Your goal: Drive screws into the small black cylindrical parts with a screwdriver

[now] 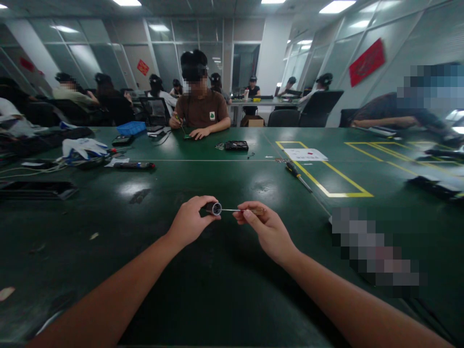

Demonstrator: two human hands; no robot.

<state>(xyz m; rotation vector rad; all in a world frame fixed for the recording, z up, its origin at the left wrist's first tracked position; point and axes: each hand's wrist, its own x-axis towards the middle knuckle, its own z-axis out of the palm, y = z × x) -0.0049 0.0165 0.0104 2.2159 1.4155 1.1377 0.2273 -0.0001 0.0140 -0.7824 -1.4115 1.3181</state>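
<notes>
As left hand (192, 220) grips dark cylinder (216, 209), right hand (270, 229) points slim tool (259, 211) at its open end

While the left hand closes thumb and fingers around the dark cylinder, its pale-rimmed end facing the camera, the right hand pinches the slim tool by its brownish handle, the thin metal shaft running nearly level toward the rim. Whether the tip touches cannot be told. Both hands are above a dark green tabletop (217, 299), near the middle of the view. Beyond the right hand, a screwdriver (297, 176) with a black-and-yellow handle lies near a white sheet (306, 154) and a yellow outline (353, 195). Beyond the left, a dark tube (132, 166) with a red end rests near white-and-blue gloves (83, 149); a blue tray (131, 128) sits farther back. Across the tabletop, a person in a brown T-shirt (202, 110) leans over a small green piece (187, 137), near a black device (236, 145). More people (253, 90) sit in the background.
</notes>
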